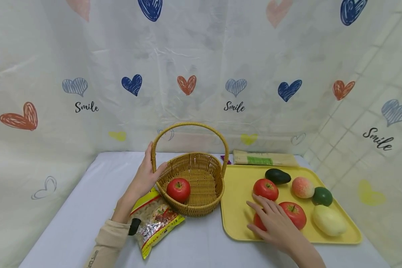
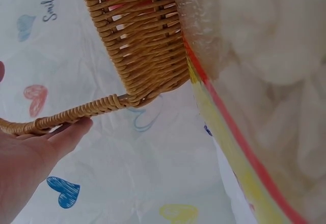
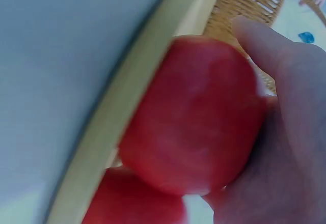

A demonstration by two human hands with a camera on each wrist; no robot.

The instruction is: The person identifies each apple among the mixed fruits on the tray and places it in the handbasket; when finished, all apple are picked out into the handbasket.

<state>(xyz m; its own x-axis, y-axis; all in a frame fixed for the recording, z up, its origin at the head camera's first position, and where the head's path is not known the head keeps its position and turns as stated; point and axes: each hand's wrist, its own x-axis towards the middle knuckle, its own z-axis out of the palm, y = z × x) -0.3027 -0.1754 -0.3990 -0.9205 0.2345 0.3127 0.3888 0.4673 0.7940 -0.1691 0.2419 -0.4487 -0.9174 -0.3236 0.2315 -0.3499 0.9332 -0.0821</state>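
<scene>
A wicker basket [image 1: 197,208] with a tall arched handle stands mid-table, one red apple [image 1: 178,190] inside it. My left hand [image 1: 146,178] holds the left side of that handle, fingers along the outside and thumb over the rim; the left wrist view also shows fingers against the handle [image 2: 76,114]. Over the yellow tray [image 1: 236,186], my right hand [image 1: 276,225] reaches across a red apple [image 3: 193,117] near the tray's front edge, fingers spread and partly covering it. In the right wrist view the thumb stands off the apple's side. Two other red apples [image 1: 266,189] [image 1: 293,215] lie around this hand.
The tray also carries an avocado [image 1: 277,176], a peach [image 1: 303,187], a dark green round fruit [image 1: 322,196] and a pale yellow fruit [image 1: 329,220]. A yellow-edged food bag [image 1: 157,221] lies against the basket's front left. Behind the tray is a long beige packet [image 1: 266,159].
</scene>
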